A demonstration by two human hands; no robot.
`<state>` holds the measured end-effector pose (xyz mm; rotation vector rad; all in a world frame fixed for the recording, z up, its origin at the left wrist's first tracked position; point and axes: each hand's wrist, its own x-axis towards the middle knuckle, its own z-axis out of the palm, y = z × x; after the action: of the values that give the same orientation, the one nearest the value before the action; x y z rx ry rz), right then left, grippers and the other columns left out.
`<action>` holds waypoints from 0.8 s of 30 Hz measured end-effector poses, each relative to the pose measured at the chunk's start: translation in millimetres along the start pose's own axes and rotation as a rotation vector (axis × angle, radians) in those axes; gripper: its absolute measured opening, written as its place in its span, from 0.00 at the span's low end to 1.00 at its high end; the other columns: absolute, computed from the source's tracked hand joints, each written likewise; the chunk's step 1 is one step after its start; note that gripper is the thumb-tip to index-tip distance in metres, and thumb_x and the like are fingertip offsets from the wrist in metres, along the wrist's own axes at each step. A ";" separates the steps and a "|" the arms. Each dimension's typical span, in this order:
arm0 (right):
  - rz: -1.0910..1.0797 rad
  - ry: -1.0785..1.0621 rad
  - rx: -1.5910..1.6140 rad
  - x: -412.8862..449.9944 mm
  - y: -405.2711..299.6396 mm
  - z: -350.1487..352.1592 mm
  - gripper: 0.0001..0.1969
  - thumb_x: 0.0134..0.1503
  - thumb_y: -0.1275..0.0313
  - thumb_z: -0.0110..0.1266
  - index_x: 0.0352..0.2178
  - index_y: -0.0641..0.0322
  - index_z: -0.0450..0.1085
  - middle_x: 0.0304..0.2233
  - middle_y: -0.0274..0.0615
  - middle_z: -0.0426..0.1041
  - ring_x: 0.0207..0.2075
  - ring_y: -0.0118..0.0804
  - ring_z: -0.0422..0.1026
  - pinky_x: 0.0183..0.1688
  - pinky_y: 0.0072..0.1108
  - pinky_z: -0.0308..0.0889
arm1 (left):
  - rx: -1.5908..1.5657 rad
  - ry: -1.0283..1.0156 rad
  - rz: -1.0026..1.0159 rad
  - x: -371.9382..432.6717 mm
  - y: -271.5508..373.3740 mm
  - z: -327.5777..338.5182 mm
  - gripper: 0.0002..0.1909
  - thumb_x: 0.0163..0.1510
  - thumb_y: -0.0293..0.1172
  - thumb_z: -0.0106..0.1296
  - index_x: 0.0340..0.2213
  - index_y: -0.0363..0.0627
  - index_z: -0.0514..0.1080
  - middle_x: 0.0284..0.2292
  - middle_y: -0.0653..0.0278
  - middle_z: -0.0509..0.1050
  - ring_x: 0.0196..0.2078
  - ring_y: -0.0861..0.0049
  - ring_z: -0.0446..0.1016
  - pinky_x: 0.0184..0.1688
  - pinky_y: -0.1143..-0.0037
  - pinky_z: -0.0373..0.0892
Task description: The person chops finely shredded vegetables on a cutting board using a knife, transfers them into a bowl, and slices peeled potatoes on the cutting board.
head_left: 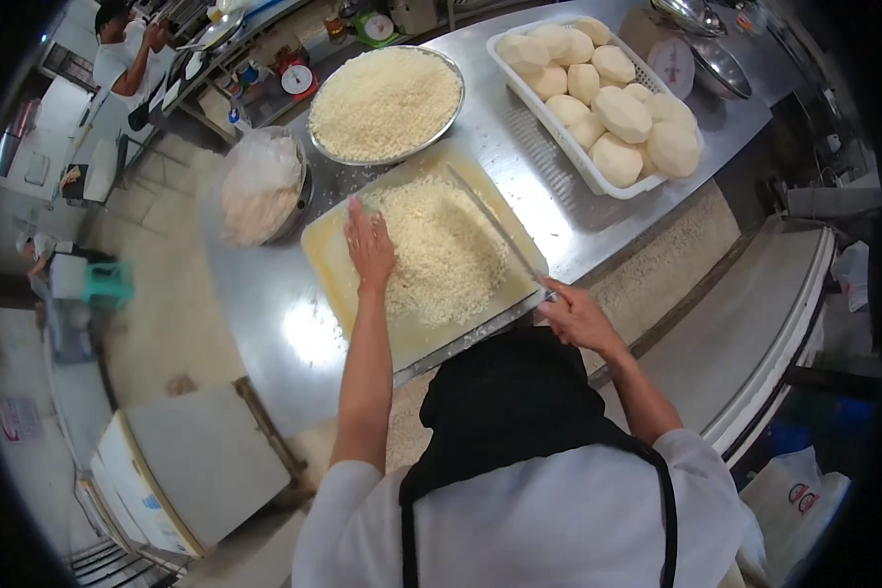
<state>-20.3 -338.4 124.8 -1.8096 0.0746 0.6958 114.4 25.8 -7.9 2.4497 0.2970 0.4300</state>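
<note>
A mound of finely chopped pale vegetable [445, 253] covers much of a yellowed cutting board [331, 253]. My right hand [579, 312] grips the handle of a long-bladed knife [496, 224], whose blade slants across the right side of the mound. At the pile's left edge lies my left hand [370, 242], flat with its fingers pointing away from me and nothing held in it. Beyond the board stands a round metal bowl [461, 92] heaped with the same kind of chopped pieces [386, 103].
Whole peeled root vegetables [621, 114] fill a white plastic basket [551, 132] at the right. To the left, a plastic bag [264, 165] sits in another bowl [303, 195]. Dial scales stand farther off, including a red one [297, 81]. A person [128, 59] is at a far counter.
</note>
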 end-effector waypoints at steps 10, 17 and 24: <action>-0.095 -0.095 -0.423 66.2 -47.5 -31.6 0.30 0.64 0.56 0.49 0.58 0.72 0.64 0.29 0.53 0.75 0.34 0.46 0.74 0.45 0.33 0.69 | -0.274 -0.379 0.078 8.2 70.3 -24.9 0.19 0.65 0.38 0.43 0.47 0.38 0.76 0.50 0.52 0.76 0.54 0.58 0.73 0.57 0.69 0.65; 0.021 -0.301 -0.007 62.6 -57.5 36.1 0.28 0.67 0.56 0.45 0.58 0.71 0.63 0.21 0.42 0.69 0.21 0.33 0.72 0.25 0.26 0.69 | -0.067 0.114 0.220 -60.9 35.0 -57.5 0.18 0.64 0.32 0.44 0.51 0.36 0.72 0.54 0.47 0.72 0.62 0.49 0.63 0.64 0.59 0.57; -0.008 -0.267 0.002 53.8 -82.0 74.1 0.26 0.67 0.56 0.44 0.53 0.72 0.64 0.19 0.37 0.66 0.16 0.29 0.68 0.20 0.24 0.65 | -0.109 0.243 0.010 -103.8 -27.7 -62.8 0.20 0.69 0.35 0.36 0.51 0.33 0.70 0.53 0.45 0.71 0.59 0.48 0.65 0.64 0.59 0.57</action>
<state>24.3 -227.8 154.4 -1.6993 -0.1095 0.9242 -7.6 49.2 -2.0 2.2949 0.3530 0.7311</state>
